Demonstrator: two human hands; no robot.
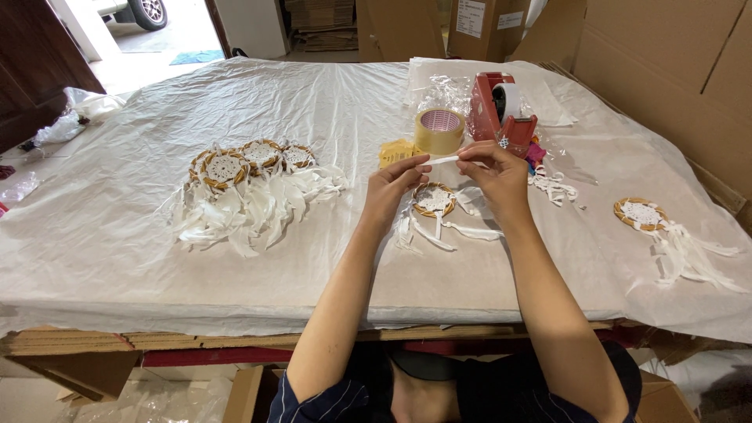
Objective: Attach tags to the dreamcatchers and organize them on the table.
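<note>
My left hand (395, 186) and my right hand (493, 174) pinch the two ends of a short white strip of tape (443, 160) and hold it level above the table. Right under the hands lies a small dreamcatcher (433, 200) with a wicker hoop, white netting and white feathers. A roll of tan tape (439, 129) stands just beyond my fingers. Behind it to the right is a red tape dispenser (501, 111) with a white roll.
A pile of several finished dreamcatchers (239, 184) lies at the left, and one more dreamcatcher (650, 219) at the right. The table wears a crinkled white plastic sheet (117, 235). Cardboard boxes (674, 63) rise at the back right. Yellow tags (395, 151) sit by the tape roll.
</note>
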